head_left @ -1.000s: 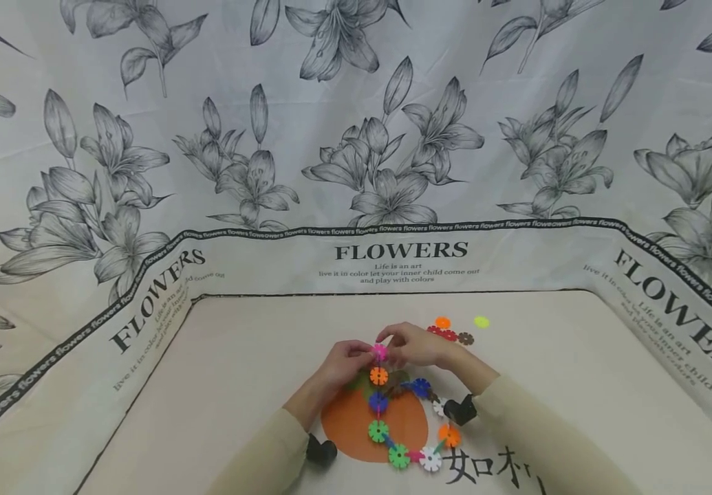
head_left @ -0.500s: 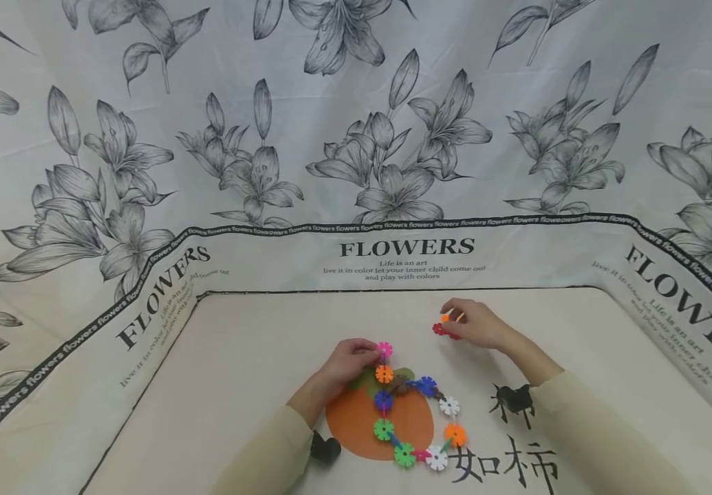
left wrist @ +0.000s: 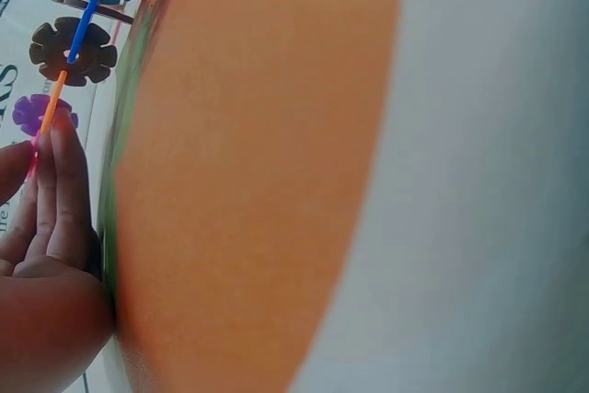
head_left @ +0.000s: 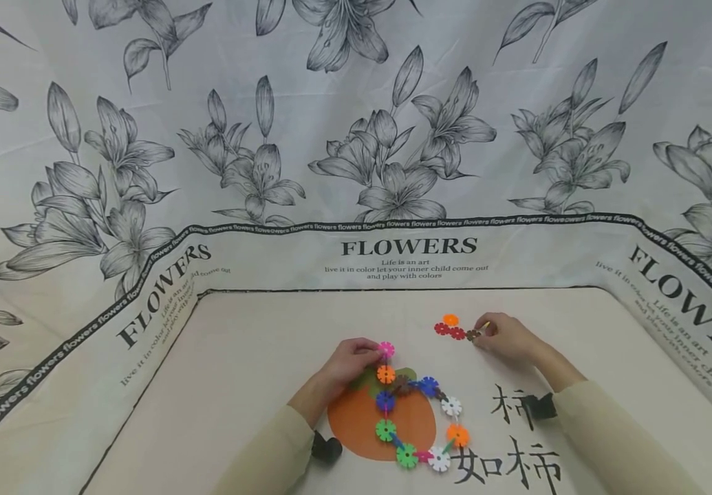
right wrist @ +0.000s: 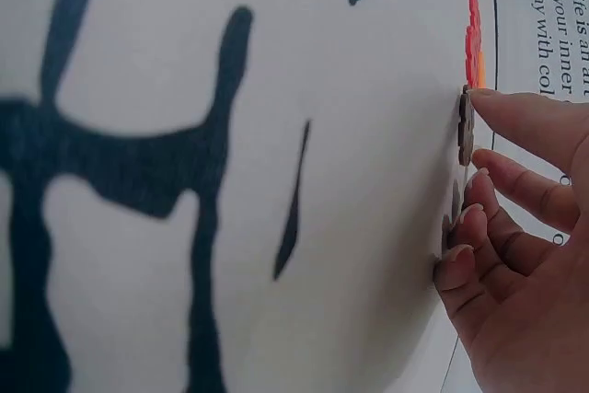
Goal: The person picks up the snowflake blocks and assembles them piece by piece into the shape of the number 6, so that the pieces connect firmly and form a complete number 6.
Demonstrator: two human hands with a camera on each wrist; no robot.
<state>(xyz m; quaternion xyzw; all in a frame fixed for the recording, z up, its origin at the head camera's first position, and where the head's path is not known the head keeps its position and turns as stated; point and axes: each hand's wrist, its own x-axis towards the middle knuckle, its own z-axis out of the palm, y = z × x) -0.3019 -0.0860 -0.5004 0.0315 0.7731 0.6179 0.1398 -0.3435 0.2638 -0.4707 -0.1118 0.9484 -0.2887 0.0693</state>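
Observation:
Interlocking plastic snowflake discs in several colours form a curved chain, which runs over the printed persimmon (head_left: 356, 426) on the cloth. My left hand (head_left: 351, 361) pinches the pink disc (head_left: 386, 350) at its upper end. Beyond those fingertips, in the left wrist view, a purple disc (left wrist: 32, 112), an orange one on edge and a brown disc (left wrist: 74, 51) follow along the chain. Farther right, my right hand (head_left: 507, 338) has thumb and index finger at the rim of a loose brown disc (right wrist: 467, 126). A yellow sliver (head_left: 486, 325) shows beside its fingertips.
Two red discs (head_left: 449, 331) and an orange disc (head_left: 450, 320) lie left of my right hand. Large black characters (head_left: 507, 464) are printed on the cloth (head_left: 269, 357). A flower-print curtain (head_left: 281, 258) surrounds the back and sides.
My right hand has left the chain's pink end, passed over the loose red and orange discs, and moved right to the brown one. My left hand keeps hold of the pink disc.

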